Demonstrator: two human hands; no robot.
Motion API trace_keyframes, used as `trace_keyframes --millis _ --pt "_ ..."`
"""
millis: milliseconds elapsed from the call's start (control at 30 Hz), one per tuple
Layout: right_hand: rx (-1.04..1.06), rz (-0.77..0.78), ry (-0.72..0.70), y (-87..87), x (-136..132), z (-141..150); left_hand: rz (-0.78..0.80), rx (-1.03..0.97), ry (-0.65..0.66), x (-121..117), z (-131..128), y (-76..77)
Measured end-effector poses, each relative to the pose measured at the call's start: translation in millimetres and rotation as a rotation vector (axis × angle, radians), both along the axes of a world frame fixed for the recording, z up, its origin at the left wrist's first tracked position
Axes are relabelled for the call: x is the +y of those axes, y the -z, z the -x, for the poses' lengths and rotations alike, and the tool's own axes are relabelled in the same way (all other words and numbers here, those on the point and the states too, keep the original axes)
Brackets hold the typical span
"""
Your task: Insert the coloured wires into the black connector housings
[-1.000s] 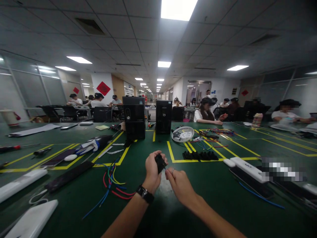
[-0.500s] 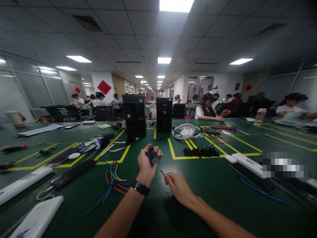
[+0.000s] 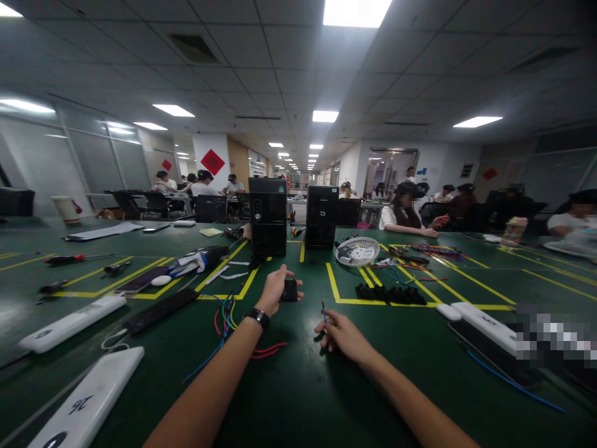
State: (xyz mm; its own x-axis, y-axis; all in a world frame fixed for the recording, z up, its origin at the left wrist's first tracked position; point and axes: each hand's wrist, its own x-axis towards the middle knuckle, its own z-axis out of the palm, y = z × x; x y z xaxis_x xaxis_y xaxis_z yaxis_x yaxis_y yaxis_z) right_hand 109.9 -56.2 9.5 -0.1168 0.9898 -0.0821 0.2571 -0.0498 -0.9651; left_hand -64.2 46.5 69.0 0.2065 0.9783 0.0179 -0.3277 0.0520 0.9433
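Note:
My left hand (image 3: 276,292), with a dark watch on the wrist, is closed round a small black block-shaped part (image 3: 290,290) above the green table (image 3: 298,386). Its finer details do not show. To the right and slightly nearer, my right hand (image 3: 339,333) pinches a short, thin piece (image 3: 323,310), bluish with a dark tip, pointing up; its exact kind is too small to tell. The two hands are apart. Several loose coloured wires (image 3: 228,317) lie beside my left forearm. Beyond my right hand, a row of black parts (image 3: 390,294) rests by yellow tape.
Two black computer towers (image 3: 268,218) stand at the back, near a white round basket (image 3: 357,251). White power banks (image 3: 93,398) and a long black case (image 3: 161,311) lie left. A white device (image 3: 485,323) lies right. Another person (image 3: 405,214) sits across the table.
The view has swung a little left. The black block has tilted in my left hand. My right fingers have spread somewhat, and the thin piece now stands more upright.

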Motion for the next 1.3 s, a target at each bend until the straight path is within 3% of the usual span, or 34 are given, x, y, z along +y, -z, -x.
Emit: trace_keyframes --millis 100,200,267,367,567,733,833,933,1033,1133,1200,1300 --pt "0.075 -0.022 -0.037 -4.1 8 25 -0.049 0.233 -0.068 32 17 -5.5" --pt "0.104 -0.109 -0.194 -14.7 18 59 -0.088 0.356 -0.153 58 30 -13.2" --pt "0.037 -0.226 -0.211 -19.5 23 74 -0.094 0.417 -0.166 69 35 -17.7" --pt "-0.178 -0.421 -0.138 -15.9 19 73 -0.086 0.516 -0.162 81 42 -18.5" --pt "-0.392 -0.599 -0.216 0.8 -9 45 -0.059 0.717 -0.149 111 42 9.4" --pt "-0.662 -0.728 -0.332 -0.8 -13 60 -0.187 0.900 -0.158 136 27 34.3" --pt "-0.713 -0.775 -0.377 0.5 -11 69 -0.276 0.988 -0.174 138 23 34.6" --pt "-0.660 -0.751 -0.431 2.5 -11 72 -0.377 1.031 -0.234 130 17 25.5" --pt "-0.612 -0.717 -0.479 -0.4 -12 71 -0.547 1.030 -0.199 114 -13 13.3" --pt "-0.622 -0.768 -0.475 -8.1 -14 62 -0.752 1.013 0.047 90 -70 6.8" --pt "-0.668 -0.803 -0.404 -13.0 -17 48 -0.847 1.013 0.200 71 -113 8.4" --pt "-0.799 -0.759 -0.169 -17.4 -30 5 -0.919 1.061 0.323 47 -167 18.6"
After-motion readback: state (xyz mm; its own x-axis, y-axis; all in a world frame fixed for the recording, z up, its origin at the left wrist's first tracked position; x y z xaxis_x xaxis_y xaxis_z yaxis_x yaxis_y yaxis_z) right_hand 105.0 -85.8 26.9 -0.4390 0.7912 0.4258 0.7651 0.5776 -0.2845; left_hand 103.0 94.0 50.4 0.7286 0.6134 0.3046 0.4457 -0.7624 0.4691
